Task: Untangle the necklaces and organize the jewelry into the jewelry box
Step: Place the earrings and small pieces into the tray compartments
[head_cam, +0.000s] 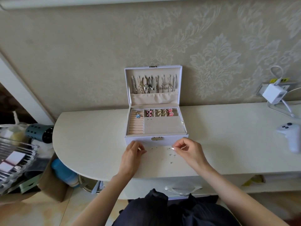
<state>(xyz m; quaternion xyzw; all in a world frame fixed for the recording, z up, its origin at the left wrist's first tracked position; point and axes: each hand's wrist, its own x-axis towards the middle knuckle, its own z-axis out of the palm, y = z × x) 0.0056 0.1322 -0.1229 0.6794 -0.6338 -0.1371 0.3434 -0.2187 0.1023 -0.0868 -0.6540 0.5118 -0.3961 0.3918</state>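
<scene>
Our left hand (pixel 132 150) and right hand (pixel 189 149) hover over the desk (pixel 97 136), just in front of the jewelry box (pixel 172 141), which stands open at the back edge with its lid leaning on the wall. The right thumb and forefinger pinch a silver piece (pixel 173 148). The left fingers are curled, with the fingertips closed on a pale piece (pixel 139 149) too small to identify. Between our hands and toward the front edge lie scattered small pieces (pixel 171 154). Necklaces (pixel 153 84) hang in the lid, and earrings (pixel 160 112) fill the tray's back row. Near the right edge lies a white controller (pixel 291 136). A yellow label (pixel 279 80) on the wall is too blurred to read.
</scene>
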